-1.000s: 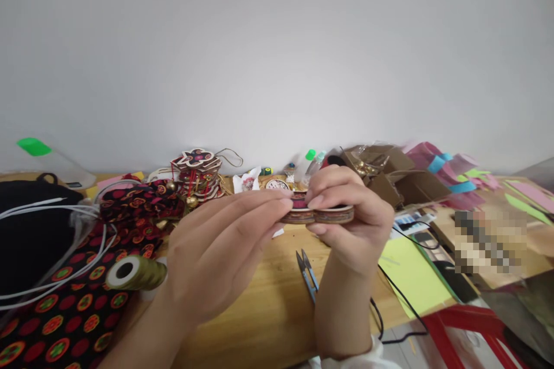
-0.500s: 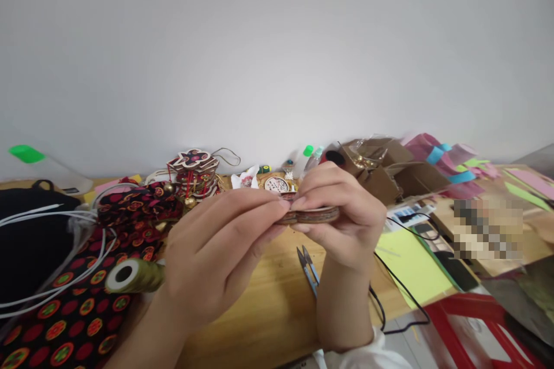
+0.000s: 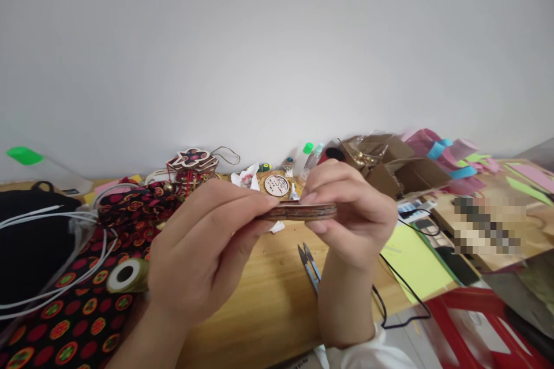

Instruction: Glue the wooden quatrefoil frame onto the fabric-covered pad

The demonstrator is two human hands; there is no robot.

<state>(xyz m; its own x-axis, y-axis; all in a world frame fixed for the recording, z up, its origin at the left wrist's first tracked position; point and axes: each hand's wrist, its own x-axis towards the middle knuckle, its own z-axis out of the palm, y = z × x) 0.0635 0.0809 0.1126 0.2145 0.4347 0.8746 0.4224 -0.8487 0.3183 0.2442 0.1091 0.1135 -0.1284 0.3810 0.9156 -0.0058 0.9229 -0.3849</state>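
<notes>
A thin, layered wooden piece (image 3: pixel 294 211) is held edge-on in front of me, its brown layered rim towards the camera. My left hand (image 3: pixel 208 242) pinches its left end between thumb and fingers. At the right end, my right hand (image 3: pixel 352 213) grips it with the thumb below and fingers on top. Its flat faces are hidden from this angle. Below it on the table lie thread snips (image 3: pixel 309 265) with blue handles, blades apart. Behind it rests a round pale disc (image 3: pixel 276 185) with dark printing.
Black cloth with red dots (image 3: pixel 64 305) and a spool of olive thread (image 3: pixel 127 275) lie left. Decorated wooden shapes (image 3: pixel 193 161) are stacked at the back. Cardboard boxes (image 3: pixel 415 176), yellow paper (image 3: pixel 415 262) and a black cable (image 3: pixel 407 282) are on the right.
Both hands have shifted slightly apart, and the wooden piece has tilted level, so its edge shows more and its upper face less. The right hand's fingers now sit nearer its right end.
</notes>
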